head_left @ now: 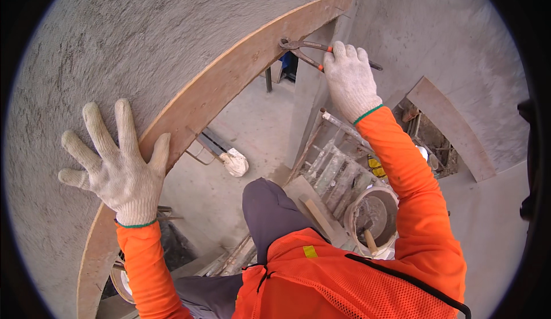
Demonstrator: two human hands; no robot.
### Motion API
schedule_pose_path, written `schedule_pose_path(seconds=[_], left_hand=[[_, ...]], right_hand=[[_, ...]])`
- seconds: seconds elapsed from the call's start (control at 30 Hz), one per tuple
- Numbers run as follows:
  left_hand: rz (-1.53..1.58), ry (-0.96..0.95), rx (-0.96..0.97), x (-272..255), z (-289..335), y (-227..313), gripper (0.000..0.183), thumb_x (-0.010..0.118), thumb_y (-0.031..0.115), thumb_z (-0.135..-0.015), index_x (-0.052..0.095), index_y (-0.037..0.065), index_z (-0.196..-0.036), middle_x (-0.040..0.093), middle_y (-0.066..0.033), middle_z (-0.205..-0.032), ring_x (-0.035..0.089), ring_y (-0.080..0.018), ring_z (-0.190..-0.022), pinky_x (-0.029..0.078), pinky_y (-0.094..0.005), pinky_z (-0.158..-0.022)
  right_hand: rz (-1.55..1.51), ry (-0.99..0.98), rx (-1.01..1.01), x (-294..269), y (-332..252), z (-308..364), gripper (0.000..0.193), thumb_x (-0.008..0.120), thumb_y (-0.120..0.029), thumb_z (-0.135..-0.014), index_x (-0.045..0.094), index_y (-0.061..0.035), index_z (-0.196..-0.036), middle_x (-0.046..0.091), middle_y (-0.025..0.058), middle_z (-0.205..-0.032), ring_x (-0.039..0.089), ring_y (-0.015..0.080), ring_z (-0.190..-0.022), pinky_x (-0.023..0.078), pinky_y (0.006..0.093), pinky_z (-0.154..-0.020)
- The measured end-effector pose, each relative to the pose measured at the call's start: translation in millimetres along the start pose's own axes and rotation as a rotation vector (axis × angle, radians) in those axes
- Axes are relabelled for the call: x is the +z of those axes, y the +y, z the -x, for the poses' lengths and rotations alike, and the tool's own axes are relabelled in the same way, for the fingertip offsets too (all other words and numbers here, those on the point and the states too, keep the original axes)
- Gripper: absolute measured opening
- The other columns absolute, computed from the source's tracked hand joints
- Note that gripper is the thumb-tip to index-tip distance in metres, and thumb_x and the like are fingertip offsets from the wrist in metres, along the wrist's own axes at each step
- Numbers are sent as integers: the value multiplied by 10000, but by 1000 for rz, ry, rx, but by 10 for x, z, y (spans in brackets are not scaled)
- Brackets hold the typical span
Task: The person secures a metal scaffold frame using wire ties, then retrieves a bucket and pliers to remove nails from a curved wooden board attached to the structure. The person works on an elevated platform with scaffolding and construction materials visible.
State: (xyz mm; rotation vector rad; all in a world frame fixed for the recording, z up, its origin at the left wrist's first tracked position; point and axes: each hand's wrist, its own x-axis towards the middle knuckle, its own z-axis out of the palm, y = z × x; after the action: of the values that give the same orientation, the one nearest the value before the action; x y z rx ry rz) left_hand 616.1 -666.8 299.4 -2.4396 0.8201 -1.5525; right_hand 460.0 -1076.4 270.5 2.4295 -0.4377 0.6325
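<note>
My right hand (351, 78), in a pale knitted glove with a green cuff, is closed round the handles of a pair of pincers (303, 48). Their dark handles carry orange bands, and their rounded jaws rest against the face of a curved wooden board (229, 83). That board runs along the lower edge of a rough grey plastered wall (149, 37). My left hand (123, 167), gloved alike, lies with fingers spread on the plaster, its thumb over the board. Bent metal rods (198, 149) stick out from the board's underside. What the jaws bite on is too small to tell.
Below right, a slatted platform (336, 172) holds a round bucket (387, 198) with grey mortar and a wooden-handled tool (371, 241). A white-covered object (234, 162) lies on the floor. Another curved board (450, 124) edges an opening at right. Planks lie near my legs.
</note>
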Motion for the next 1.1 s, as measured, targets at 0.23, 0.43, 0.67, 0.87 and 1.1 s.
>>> schedule_pose_path(seconds=[0.23,0.43,0.67,0.87,1.1], left_hand=[[35,51,18,-1,-10,3,962,809,757,-820,537,341,-1643,220,-95,-1843,-13,-445,-1706,-71,-834,-1212],[18,43,12,10,-9,2,973,811,784,-795,561,344,-1626,248,-96,-1836,6,-453,-1705,-89,-805,-1232],[-20,60,15,46,-1,-14,964,811,785,-787,577,349,-1615,287,-104,-1820,75,-474,-1689,-5,-803,-1216],[-51,13,2,25,4,-13,942,784,804,-806,586,344,-1604,305,-122,-1808,110,-500,-1670,15,-817,-1207],[-57,-1,-11,-8,-7,-7,949,777,810,-809,577,346,-1612,341,-118,-1786,163,-511,-1648,28,-862,-1180]], right_hand=[[141,-131,15,-176,-122,-78,241,727,-197,-942,762,-51,-1131,642,129,-1175,652,306,-1100,493,497,-929],[148,-290,-42,-228,5,-224,272,756,-159,-944,775,-116,-1212,681,128,-1154,739,292,-1062,600,449,-829],[77,-236,-307,11,671,-547,225,719,-72,-955,742,-109,-1176,665,143,-1188,729,322,-1072,606,455,-931],[-61,-168,-447,286,985,-785,261,712,-19,-917,722,-114,-1160,648,129,-1216,691,343,-1135,570,463,-990],[-94,-132,-541,601,1158,-979,294,738,19,-899,699,-94,-1167,658,106,-1236,684,336,-1179,577,463,-1008]])
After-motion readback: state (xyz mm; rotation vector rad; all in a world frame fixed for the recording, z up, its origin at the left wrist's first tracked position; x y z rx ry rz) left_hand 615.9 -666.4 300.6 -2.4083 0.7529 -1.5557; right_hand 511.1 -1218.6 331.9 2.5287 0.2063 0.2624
